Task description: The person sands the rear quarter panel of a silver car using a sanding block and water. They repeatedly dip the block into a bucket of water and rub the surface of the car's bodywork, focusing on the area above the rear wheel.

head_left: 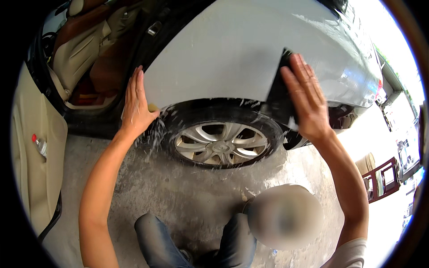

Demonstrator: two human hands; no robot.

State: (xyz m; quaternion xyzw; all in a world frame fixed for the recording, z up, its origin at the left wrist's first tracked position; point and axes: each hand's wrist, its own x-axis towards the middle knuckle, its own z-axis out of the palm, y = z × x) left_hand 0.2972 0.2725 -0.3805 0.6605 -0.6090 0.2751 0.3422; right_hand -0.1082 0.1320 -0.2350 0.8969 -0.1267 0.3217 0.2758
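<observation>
Black sheet [278, 98] partly covered by right hand [310, 100], right of grey car panel [214, 53]; yellow piece [153, 107] seen by left hand [136, 109], left; both grips can't be told.

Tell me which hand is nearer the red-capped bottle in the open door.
Left. In the picture, the left hand is up and right of the bottle; the right hand is much farther right, at the black sheet.

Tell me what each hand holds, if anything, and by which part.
The right hand holds a dark sheet by its right side. A yellowish piece shows beside the left hand; whether it's held cannot be told.
</observation>
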